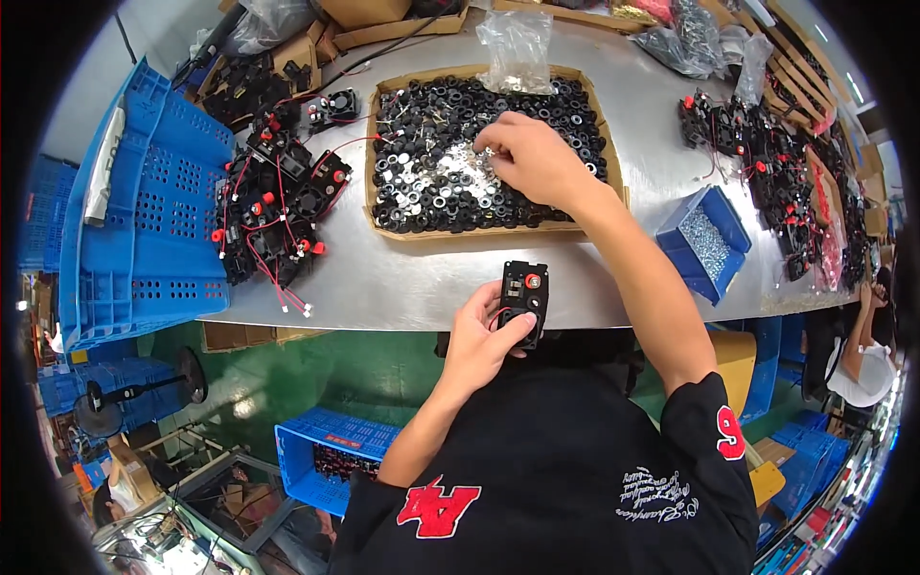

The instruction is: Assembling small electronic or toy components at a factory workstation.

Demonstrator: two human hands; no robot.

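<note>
My left hand (482, 335) is closed around a black plastic assembly (524, 292) with a red round part on its face, held near the table's front edge. My right hand (526, 158) reaches into a shallow cardboard tray (460, 235) heaped with small parts. Its fingertips are bent together over a pile of small silvery pieces (460, 172); whatever they pinch is too small to make out. Around that pile lie many black rings and caps (565, 105), with some white ones among them. A clear plastic bag (516, 48) rests on the tray's far edge.
Left of the tray lie black assemblies with red knobs and wires (278, 192), beside a tall blue crate (149, 201). A blue bin of small metal parts (707, 241) stands at right, with more black assemblies (767, 172) beyond it. Another blue crate (311, 460) sits below the table.
</note>
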